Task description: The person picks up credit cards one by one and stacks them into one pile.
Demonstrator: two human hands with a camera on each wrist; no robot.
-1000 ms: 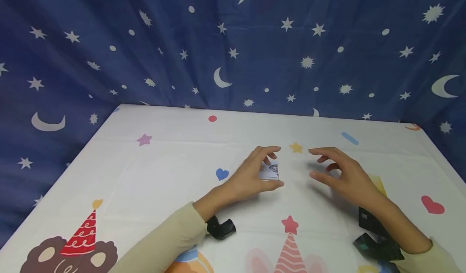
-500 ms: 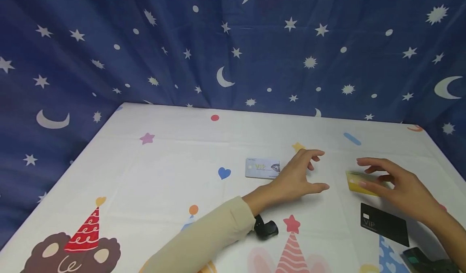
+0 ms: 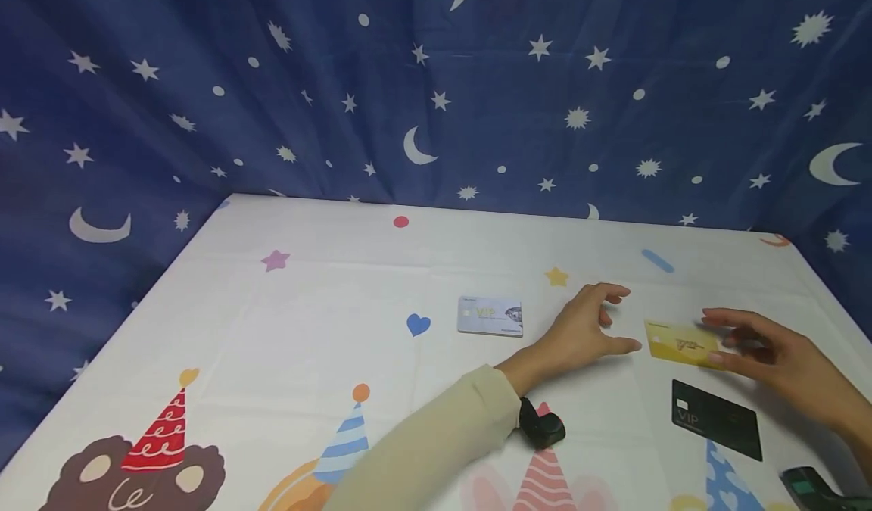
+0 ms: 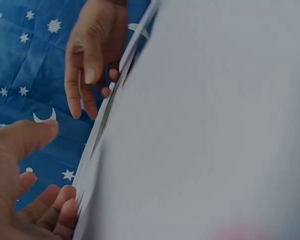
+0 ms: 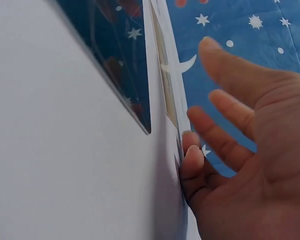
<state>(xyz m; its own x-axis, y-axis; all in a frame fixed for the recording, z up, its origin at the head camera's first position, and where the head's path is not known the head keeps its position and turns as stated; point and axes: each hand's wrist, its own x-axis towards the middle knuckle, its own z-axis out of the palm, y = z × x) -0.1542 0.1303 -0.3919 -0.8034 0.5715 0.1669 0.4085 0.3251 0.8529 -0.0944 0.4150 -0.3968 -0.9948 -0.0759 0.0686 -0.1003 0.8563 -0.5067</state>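
Note:
A gold card (image 3: pixel 681 343) lies flat on the right part of the white tablecloth. At its right end is my right hand (image 3: pixel 783 352), thumb and fingers spread apart around the card's edge. In the right wrist view that hand (image 5: pixel 250 135) has loosely bent fingers with a gap to the thumb. My left hand (image 3: pixel 575 328) hovers left of the gold card, palm towards it, thumb and fingers apart with nothing between them. Just below the gold card lies a black card (image 3: pixel 715 418) marked VIP. A silver VIP card (image 3: pixel 490 316) rests left of my left hand.
The white tablecloth (image 3: pixel 327 299) carries printed stars, hearts and party hats. Behind it hangs a dark blue curtain (image 3: pixel 306 79) with moons and stars. Black wrist cameras sit at my left wrist (image 3: pixel 541 424) and right wrist (image 3: pixel 811 488).
My left hand has moved right, away from the silver card, which is now fully uncovered. My right hand has moved right to the gold card's far end, leaving the black card in plain sight.

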